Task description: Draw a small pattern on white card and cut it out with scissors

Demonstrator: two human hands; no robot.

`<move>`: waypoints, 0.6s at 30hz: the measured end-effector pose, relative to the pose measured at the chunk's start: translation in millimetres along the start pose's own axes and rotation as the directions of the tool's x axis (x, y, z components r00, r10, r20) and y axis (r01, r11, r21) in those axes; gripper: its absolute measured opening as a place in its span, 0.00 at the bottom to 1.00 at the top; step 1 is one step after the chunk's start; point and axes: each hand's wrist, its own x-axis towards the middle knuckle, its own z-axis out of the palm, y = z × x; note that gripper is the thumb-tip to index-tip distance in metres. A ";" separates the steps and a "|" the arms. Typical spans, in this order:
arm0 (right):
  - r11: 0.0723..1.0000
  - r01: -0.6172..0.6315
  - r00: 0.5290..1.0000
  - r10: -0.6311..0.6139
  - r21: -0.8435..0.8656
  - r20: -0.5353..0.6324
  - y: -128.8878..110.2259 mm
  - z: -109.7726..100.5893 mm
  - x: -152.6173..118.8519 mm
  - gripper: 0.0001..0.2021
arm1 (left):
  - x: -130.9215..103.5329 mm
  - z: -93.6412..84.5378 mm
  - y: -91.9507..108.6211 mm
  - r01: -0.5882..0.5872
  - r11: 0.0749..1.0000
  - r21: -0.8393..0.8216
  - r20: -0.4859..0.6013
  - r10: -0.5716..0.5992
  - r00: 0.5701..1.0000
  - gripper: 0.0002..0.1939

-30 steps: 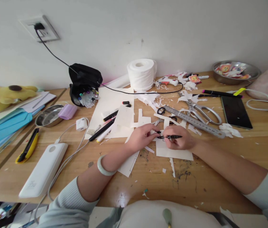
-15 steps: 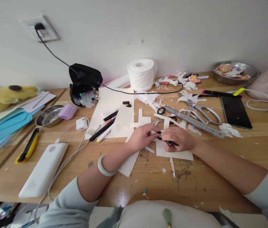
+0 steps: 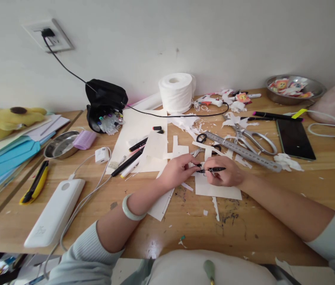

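Observation:
My right hand (image 3: 225,171) is closed round a black pen (image 3: 217,169), which lies nearly level with its tip toward the left. Facing it, my left hand (image 3: 178,170) has thumb and fingers pinched together on a small black piece (image 3: 198,166), mostly hidden by the fingertips. The pen tip is close to that piece; whether they touch I cannot tell. Under the hands lies a white paper sheet (image 3: 218,190), with a paper strip (image 3: 163,208) beneath my left wrist. Small black-handled scissors (image 3: 202,137) lie just beyond the fingers.
A steel ruler (image 3: 244,152) and large metal scissors (image 3: 246,136) lie right of the hands. Several markers (image 3: 128,163) rest on paper at left. A white roll (image 3: 176,93), glue gun (image 3: 211,101), phone (image 3: 294,138), power bank (image 3: 55,213) and yellow cutter (image 3: 35,184) surround the work.
My right hand has shifted slightly up, and the pen in it has swung from slanting down to nearly level. My left hand has stayed in place.

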 end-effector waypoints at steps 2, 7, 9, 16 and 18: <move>1.000 0.010 0.999 -0.011 -0.018 -0.031 -1.1 -0.7 1.7 0.06 | -0.2 0.3 0.1 0.000 1.000 0.002 0.002 0.000 1.000 0.04; 0.998 -0.003 0.999 0.000 -0.057 -0.043 -0.1 -0.6 1.2 0.05 | -0.3 0.0 1.4 0.002 1.000 0.000 0.000 -0.002 1.000 0.04; 0.998 -0.019 0.999 0.017 -0.056 -0.040 1.2 0.2 -0.1 0.05 | -0.1 -0.2 1.9 0.007 1.000 0.006 0.002 -0.007 1.000 0.04; 0.987 -0.159 0.986 0.158 -0.029 -0.053 3.6 2.4 -2.2 0.03 | 0.3 0.2 1.5 0.004 1.000 -0.011 0.005 -0.004 1.000 0.05; 0.970 -0.244 0.968 0.244 0.012 -0.058 4.0 2.6 -2.6 0.03 | 0.1 0.7 0.4 0.001 1.000 -0.018 0.004 0.000 1.000 0.06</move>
